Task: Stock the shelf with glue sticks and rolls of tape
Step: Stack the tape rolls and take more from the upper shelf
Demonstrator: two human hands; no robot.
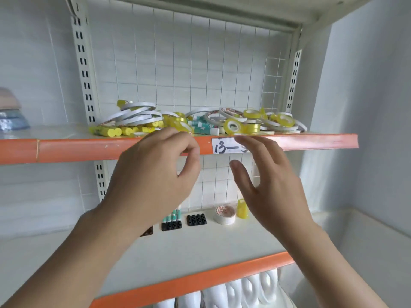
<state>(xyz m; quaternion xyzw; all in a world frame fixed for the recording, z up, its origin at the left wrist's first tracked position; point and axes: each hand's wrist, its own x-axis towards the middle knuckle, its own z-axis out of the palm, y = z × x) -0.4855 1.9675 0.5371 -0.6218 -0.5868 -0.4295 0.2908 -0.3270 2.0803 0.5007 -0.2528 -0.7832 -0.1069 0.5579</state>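
Upper shelf (66, 150), orange front edge: jumbled pile of white tape rolls (138, 116), yellow tape rolls (233, 126), yellow glue sticks (111, 131), teal glue sticks (203, 127). Left hand (153, 174) loosely curled, empty; right hand (271, 181) spread wide, empty. Lower shelf (200, 247): black holder (171, 225) with teal glue sticks upright.

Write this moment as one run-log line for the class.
left hand: empty, raised at upper shelf edge | right hand: open, empty | tape rolls and glue sticks: piled on upper shelf
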